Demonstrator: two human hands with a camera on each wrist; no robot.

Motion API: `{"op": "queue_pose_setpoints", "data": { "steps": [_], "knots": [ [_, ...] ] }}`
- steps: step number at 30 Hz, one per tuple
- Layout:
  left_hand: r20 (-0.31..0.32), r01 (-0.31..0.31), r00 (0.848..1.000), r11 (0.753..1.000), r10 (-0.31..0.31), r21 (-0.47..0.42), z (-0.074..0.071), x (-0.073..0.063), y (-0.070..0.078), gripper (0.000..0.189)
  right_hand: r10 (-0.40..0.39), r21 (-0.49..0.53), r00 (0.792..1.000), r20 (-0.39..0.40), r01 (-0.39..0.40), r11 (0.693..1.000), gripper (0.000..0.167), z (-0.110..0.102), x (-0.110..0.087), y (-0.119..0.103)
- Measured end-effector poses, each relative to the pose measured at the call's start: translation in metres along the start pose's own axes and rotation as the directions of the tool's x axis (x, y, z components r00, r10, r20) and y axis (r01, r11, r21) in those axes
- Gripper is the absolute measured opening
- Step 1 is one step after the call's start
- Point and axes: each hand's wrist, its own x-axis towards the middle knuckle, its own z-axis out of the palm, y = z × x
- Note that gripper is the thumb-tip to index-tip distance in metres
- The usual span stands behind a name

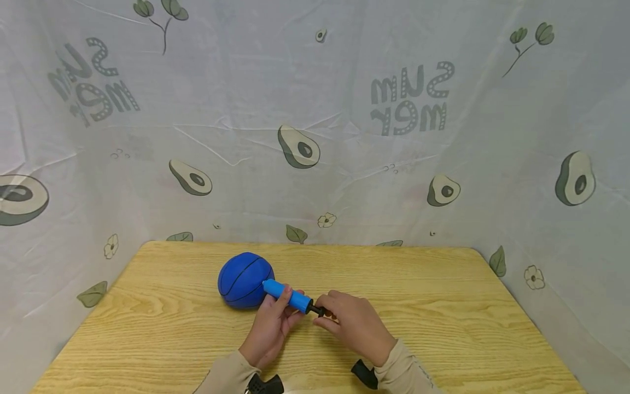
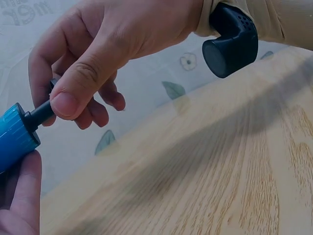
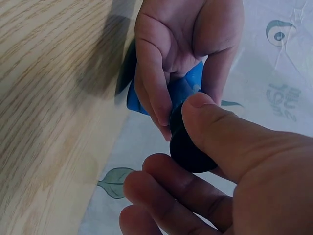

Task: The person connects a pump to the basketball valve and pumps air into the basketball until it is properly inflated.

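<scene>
A blue hand pump (image 1: 298,300) is held over the table, its narrow end toward a blue ball (image 1: 242,284) with dark seam lines. My left hand (image 1: 272,327) grips the pump's barrel, thumb on top and fingers beneath. With thumb and fingers my right hand (image 1: 355,324) pinches the black handle (image 3: 191,149) at the pump's other end. A short length of black rod (image 2: 41,113) shows between barrel and handle in the left wrist view. The pump's tip overlaps the ball's right side in the head view.
The wood-grain table (image 1: 443,306) is bordered by a pale printed curtain (image 1: 344,191) at the back and sides. Black wrist devices (image 1: 365,374) sit at both sleeve cuffs.
</scene>
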Motion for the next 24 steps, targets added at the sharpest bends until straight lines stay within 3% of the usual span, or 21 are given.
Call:
{"op": "queue_pose_setpoints", "data": {
  "steps": [12, 24],
  "knots": [
    [-0.038, -0.026, 0.999, 0.999, 0.027, 0.029, -0.005, 0.004, -0.004, 0.071, 0.004, -0.054, 1.0, -0.021, -0.005, 0.999, 0.017, 0.003, 0.0, 0.002],
    [-0.133, -0.078, 0.989, 0.996, 0.072, -0.04, -0.021, 0.012, 0.002, 0.064, 0.071, -0.065, 0.997, -0.025, -0.072, 0.995, 0.008, -0.003, 0.0, 0.006]
  ]
}}
